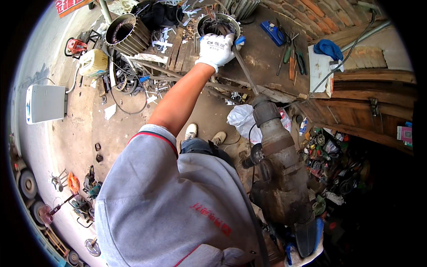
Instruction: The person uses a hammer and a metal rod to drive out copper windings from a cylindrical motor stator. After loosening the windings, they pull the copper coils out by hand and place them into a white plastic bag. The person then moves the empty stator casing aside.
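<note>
Head view: left hand (216,50) fingers wrapped round chisel rod (244,71); right hand (307,247) grips hammer drill (280,178) handle.

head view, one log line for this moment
left hand: gloved, on chisel by stator | right hand: gloved, grips hammer drill | pliers on bench

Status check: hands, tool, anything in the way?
Left hand gloved, gripping the chisel rod at the motor shell. Right hand on the power hammer. Scrap clutters the workbench.
</note>
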`<move>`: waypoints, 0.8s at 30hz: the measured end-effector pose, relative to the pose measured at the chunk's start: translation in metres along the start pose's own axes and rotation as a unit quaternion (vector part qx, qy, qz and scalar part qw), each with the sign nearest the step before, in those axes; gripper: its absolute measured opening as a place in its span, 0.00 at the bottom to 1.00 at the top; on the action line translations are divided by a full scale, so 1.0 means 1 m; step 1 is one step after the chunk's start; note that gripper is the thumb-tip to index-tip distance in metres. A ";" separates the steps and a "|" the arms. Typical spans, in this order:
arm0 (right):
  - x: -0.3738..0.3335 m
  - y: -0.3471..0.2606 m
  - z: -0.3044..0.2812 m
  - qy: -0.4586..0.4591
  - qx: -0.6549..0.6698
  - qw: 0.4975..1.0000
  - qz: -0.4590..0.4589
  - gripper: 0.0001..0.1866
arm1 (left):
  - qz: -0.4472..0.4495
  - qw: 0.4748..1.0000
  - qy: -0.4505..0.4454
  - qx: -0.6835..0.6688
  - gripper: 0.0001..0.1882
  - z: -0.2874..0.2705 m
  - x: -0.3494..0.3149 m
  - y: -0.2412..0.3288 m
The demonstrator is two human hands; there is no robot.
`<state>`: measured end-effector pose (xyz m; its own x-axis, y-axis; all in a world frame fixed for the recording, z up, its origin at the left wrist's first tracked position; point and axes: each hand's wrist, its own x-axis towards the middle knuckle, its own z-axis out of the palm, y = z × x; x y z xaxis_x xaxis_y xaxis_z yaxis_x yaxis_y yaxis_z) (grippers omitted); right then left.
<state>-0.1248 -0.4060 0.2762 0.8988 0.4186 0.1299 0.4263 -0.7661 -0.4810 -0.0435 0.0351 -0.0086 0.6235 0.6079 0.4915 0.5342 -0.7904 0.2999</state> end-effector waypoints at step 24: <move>0.034 -0.016 0.015 0.128 -0.222 0.943 0.212 0.09 | -0.085 0.996 -0.015 -0.004 0.19 0.000 0.005 0.009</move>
<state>-0.1022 -0.3722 0.2747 0.9688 -0.0590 0.2408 -0.0272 -0.9907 -0.1334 -0.0356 0.0314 -0.0033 0.5412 0.7354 0.4079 0.6294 -0.6759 0.3834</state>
